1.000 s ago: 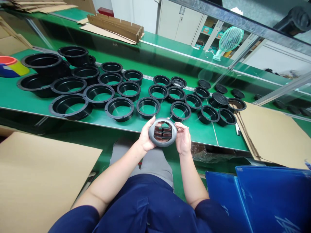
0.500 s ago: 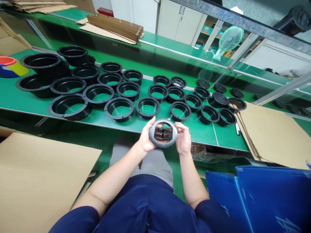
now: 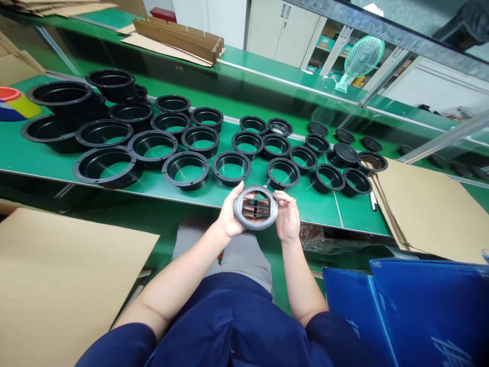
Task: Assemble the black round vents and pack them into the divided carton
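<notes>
A round grey vent ring [image 3: 239,217] with dark slats across its opening is held up between both hands, just in front of the green bench's [image 3: 321,209] near edge. My left hand [image 3: 228,218] cups its left rim with the thumb curled over the top. My right hand [image 3: 288,220] pinches its right rim with thumb and fingertips. Several black flanged rings [image 3: 186,169] stand in rows on the bench beyond, larger ones [image 3: 105,165] at the left, smaller ones [image 3: 327,179] at the right.
Cardboard sheets lie at the lower left [image 3: 57,285] and at the right [image 3: 431,211]. Blue plastic sheets [image 3: 412,311] are at the lower right. A coloured tape roll [image 3: 13,104] sits at the far left. A green fan [image 3: 361,58] stands behind glass.
The vent ring has turned slightly in my hands, and the slats now show a more open gap. The view has shifted a little; both hands keep their hold.
</notes>
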